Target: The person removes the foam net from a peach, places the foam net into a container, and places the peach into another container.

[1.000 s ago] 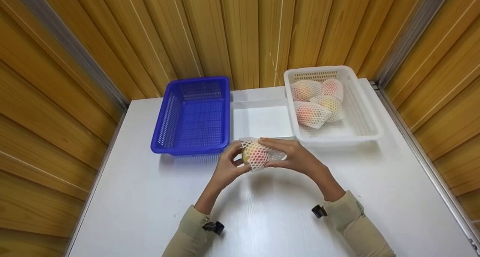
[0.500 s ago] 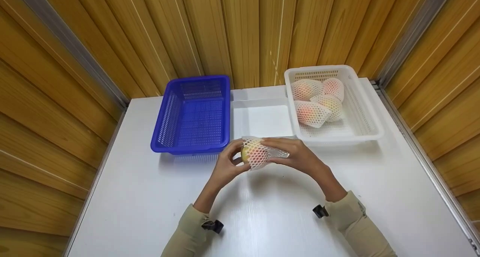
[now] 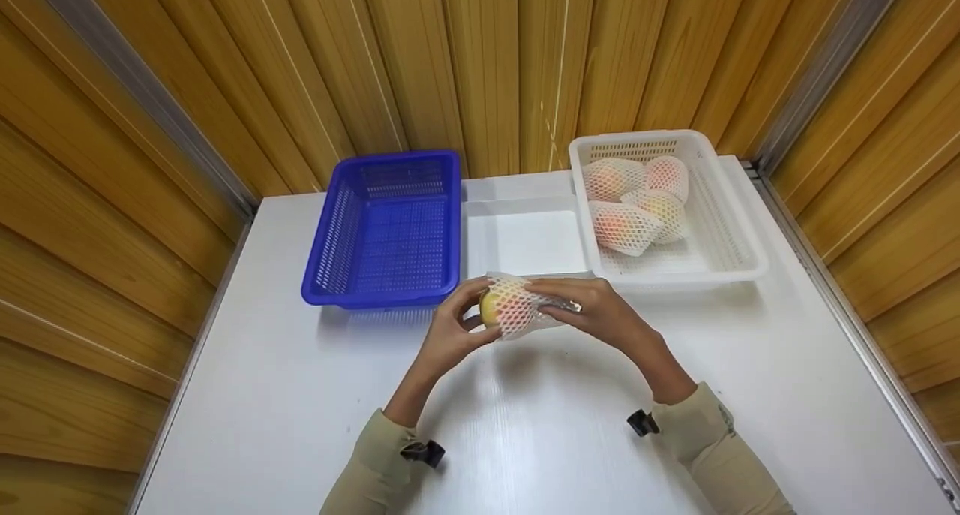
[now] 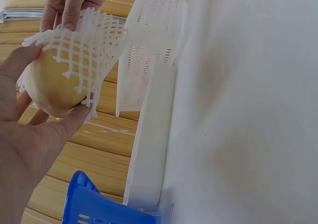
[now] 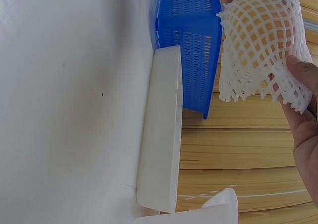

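A round yellow fruit with a red blush sits partly inside a white foam fruit net; its bare yellow end points left. My left hand holds the fruit from the left, fingers and thumb curled about it at the net's edge. From the other side my right hand grips the net, its thumb pressing into the loose mesh. Both hands are raised above the table in front of the white tray. In the right wrist view the net covers most of the fruit, and the left hand's fingers show behind it.
A blue basket stands at the back left of the white table. At the back right, a white basket holds several netted fruits. Between them lies a shallow white tray. Wood-patterned walls enclose the table.
A little more of the fruit's yellow end shows at the left of the net. My right thumb has moved up into the loose mesh. The baskets look the same.
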A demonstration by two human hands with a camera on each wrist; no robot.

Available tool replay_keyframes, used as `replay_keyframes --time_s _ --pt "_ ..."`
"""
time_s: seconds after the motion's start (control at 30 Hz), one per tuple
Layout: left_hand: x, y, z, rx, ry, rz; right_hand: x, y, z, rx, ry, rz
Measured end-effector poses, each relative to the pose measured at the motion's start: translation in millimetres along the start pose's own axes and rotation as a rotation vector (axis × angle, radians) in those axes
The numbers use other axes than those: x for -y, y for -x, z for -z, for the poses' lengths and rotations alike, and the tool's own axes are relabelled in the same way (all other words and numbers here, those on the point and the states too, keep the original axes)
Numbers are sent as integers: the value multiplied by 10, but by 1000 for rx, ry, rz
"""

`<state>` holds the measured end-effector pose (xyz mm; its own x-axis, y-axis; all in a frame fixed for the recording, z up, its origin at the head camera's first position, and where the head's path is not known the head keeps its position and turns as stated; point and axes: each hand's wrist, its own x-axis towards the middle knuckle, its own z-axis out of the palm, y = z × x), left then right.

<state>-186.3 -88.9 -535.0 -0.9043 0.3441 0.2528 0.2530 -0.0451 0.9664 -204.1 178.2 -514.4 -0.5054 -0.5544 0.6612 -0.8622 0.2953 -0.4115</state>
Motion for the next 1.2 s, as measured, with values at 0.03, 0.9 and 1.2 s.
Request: replay_keyframes --time_s 0.03,0.9,1.2 --pt "-1 1 4 -1 -3 -2 2 2 5 2 -3 -8" --pt "-41 18 204 -71 -46 -59 -45 85 87 -60 77 -48" --pt "-67 20 340 -135 -112 -42 -69 135 137 -73 90 -84"
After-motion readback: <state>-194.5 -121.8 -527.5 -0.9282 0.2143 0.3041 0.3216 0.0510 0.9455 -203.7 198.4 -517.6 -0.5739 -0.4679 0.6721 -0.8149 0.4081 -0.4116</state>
